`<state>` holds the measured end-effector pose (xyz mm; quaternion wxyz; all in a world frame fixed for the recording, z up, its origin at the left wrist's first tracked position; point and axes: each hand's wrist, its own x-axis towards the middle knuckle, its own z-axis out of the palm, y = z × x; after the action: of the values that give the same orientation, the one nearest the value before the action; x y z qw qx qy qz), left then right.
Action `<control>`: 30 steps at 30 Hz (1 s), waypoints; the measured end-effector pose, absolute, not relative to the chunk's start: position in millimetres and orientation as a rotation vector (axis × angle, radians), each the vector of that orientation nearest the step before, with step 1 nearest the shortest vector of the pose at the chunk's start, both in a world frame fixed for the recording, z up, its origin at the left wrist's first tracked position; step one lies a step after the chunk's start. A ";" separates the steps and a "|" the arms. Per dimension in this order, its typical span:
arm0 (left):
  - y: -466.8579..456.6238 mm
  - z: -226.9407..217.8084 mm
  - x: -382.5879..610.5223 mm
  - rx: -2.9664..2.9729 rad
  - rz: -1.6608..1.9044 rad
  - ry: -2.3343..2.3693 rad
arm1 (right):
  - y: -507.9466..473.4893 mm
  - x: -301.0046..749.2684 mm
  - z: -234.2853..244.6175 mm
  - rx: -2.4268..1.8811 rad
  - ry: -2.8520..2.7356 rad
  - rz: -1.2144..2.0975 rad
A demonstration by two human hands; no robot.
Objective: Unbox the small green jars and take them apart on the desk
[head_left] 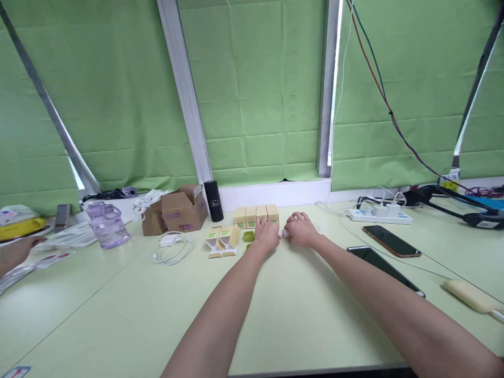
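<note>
Flanking the small white piece (285, 233): left hand (268, 233) and right hand (301, 229), over the bench (299, 325)
Both hands: fingers bent; cannot tell what either grips
Green piece (249, 235): just beside the left hand
Cream boxes (251, 212): in a row beyond it

- Head view, one only: worn on the person's head; faces forward and down.
- Near: bare left forearm (228, 302) and bare right forearm (378, 294), entering from below.
- Middle: pale green, smooth-topped desk (157, 320), seen obliquely from above its near edge.
- Far: light green fabric blinds (255, 89), faced nearly straight on; upper half.
</note>
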<state>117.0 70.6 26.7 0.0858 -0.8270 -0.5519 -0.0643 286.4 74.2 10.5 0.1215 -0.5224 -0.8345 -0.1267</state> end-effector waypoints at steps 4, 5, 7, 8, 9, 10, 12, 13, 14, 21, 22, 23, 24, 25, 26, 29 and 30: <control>72.0 30.9 112.4 -2.483 -0.173 -1.649 | 73.2 285.1 11.1 -1.519 -2.408 -0.375; 73.2 33.2 109.5 -2.483 -0.169 -1.655 | 72.8 284.2 11.7 -1.514 -2.395 -0.379; 76.6 39.3 100.8 -2.473 -0.163 -1.677 | 71.5 280.9 13.0 -1.502 -2.367 -0.388; 78.6 42.9 94.9 -2.464 -0.161 -1.694 | 70.5 278.5 13.7 -1.494 -2.353 -0.394; 80.5 46.7 88.3 -2.452 -0.157 -1.712 | 69.4 275.4 14.4 -1.481 -2.341 -0.402; 82.2 50.1 81.1 -2.439 -0.152 -1.727 | 68.2 271.8 14.8 -1.462 -2.330 -0.414; 84.0 55.2 67.3 -2.417 -0.127 -1.756 | 65.6 263.0 15.0 -1.403 -2.314 -0.445; 84.0 56.3 61.5 -2.412 -0.108 -1.765 | 64.3 258.1 14.6 -1.371 -2.312 -0.460; 83.4 56.4 57.0 -2.408 -0.088 -1.773 | 63.3 252.8 13.9 -1.341 -2.316 -0.472; 78.5 44.0 57.3 -2.381 0.031 -1.794 | 64.5 216.7 1.6 -1.360 -2.351 -0.458; 79.3 43.0 58.5 -2.377 0.043 -1.796 | 65.3 212.5 -0.4 -1.368 -2.350 -0.453; 80.6 42.4 59.2 -2.374 0.054 -1.798 | 66.0 208.8 -2.2 -1.374 -2.348 -0.449; 82.1 41.9 59.5 -2.373 0.063 -1.800 | 66.5 205.6 -3.8 -1.381 -2.346 -0.446; 83.9 41.6 59.5 -2.371 0.071 -1.803 | 66.7 202.9 -5.0 -1.390 -2.341 -0.445; 85.7 41.1 59.2 -2.369 0.076 -1.807 | 66.6 200.8 -5.9 -1.400 -2.335 -0.444; 90.5 39.0 58.7 -2.364 0.087 -1.822 | 65.4 197.9 -6.7 -1.427 -2.310 -0.451; 91.5 38.2 59.0 -2.363 0.089 -1.828 | 64.8 197.9 -6.5 -1.433 -2.302 -0.455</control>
<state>59.0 91.5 38.2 0.0765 -0.7883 -0.6098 0.0296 197.9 64.8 -6.5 0.1949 -0.5114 -0.8211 -0.1623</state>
